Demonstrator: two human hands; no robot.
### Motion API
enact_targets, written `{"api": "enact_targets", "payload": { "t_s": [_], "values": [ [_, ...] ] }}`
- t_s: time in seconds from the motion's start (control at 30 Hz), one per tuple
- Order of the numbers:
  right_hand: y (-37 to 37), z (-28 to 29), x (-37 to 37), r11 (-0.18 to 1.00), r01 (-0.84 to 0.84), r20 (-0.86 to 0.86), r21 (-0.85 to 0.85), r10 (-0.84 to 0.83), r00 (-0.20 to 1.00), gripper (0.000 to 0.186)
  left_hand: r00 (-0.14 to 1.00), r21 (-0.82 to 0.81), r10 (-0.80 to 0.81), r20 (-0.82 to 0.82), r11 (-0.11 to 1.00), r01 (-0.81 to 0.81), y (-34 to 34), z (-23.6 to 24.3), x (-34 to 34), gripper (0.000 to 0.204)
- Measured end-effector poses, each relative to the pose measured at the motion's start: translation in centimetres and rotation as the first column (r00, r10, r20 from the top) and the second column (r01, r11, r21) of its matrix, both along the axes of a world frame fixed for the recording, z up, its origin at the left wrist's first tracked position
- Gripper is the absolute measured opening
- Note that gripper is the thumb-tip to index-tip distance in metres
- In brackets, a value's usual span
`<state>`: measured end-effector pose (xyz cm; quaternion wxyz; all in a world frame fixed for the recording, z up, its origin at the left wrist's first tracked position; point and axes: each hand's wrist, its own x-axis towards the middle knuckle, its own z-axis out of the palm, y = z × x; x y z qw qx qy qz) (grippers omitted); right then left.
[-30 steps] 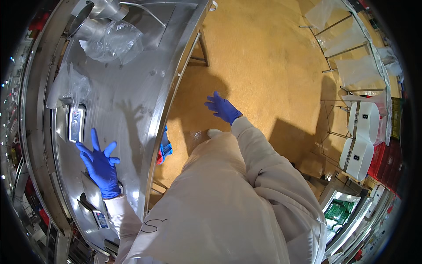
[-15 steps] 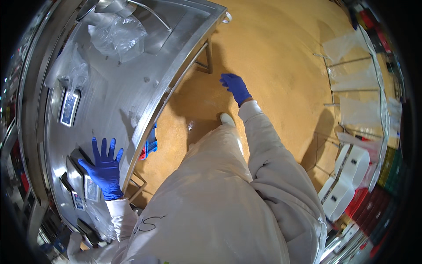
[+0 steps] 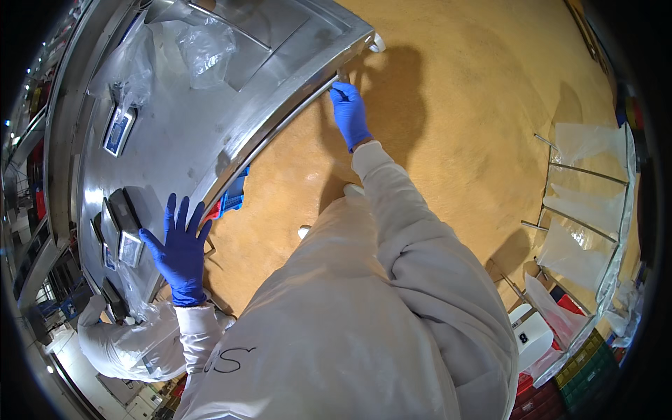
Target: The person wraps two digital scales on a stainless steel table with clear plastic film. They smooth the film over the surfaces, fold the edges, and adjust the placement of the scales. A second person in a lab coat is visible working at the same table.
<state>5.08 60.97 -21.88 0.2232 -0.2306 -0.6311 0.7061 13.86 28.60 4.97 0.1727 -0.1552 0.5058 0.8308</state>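
My left hand (image 3: 179, 257), in a blue glove, is raised at the near edge of the steel table (image 3: 185, 133). Its fingers are spread wide and it holds nothing. In a matching glove, my right hand (image 3: 349, 117) reaches forward beside the table's far right corner, with its fingers curled closed. Nothing shows in them. Their tips overlap the table's rim and leg in the picture, and whether they touch it I cannot tell. Closest to my left hand on the table are several flat devices with small displays, one being a scale display (image 3: 131, 246).
Clear plastic bags (image 3: 206, 52) and another display unit (image 3: 120, 131) are on the table. A blue crate (image 3: 234, 190) sits beneath its edge. At lower left is another person in white (image 3: 133, 343). A metal rack with plastic sheets (image 3: 584, 203) stands right, on the tan floor (image 3: 455, 140).
The table and rack have shifted in view as I moved. My right hand has swung forward and left to the table's edge. My left hand remains spread; the other person shows more.
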Motion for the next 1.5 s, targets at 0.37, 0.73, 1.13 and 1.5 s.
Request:
{"api": "enact_targets", "payload": {
  "t_s": [0.37, 0.73, 1.13, 1.5],
  "values": [
    [7.1, 0.8, -2.7, 0.967, 0.045, -0.067, -0.250, -0.064, 0.996, 0.025, 1.000, 0.020, -0.022, -0.007, 1.000, 0.023, 0.5, -0.3, 3.5, 0.083],
    [6.7, 6.4, -3.6, 0.831, 0.203, -0.055, 0.517, -0.204, 0.977, 0.015, 0.985, -0.037, 0.167, -0.038, 0.985, -0.169, -2.4, -1.7, 4.7, 0.082],
    [-10.3, 5.7, 5.4, 0.621, -0.784, 0.258, -0.014, 0.760, 0.597, 0.024, 0.937, -0.350, 0.282, 0.206, 0.915, -0.199, -4.9, -7.6, 12.0, 0.046],
    [-16.8, 6.3, 5.2, 0.812, -0.548, 0.171, -0.202, 0.580, 0.796, 0.024, 0.935, -0.347, 0.280, 0.217, 0.917, -0.195, -8.1, -8.5, 14.7, 0.044]
  ]
}}
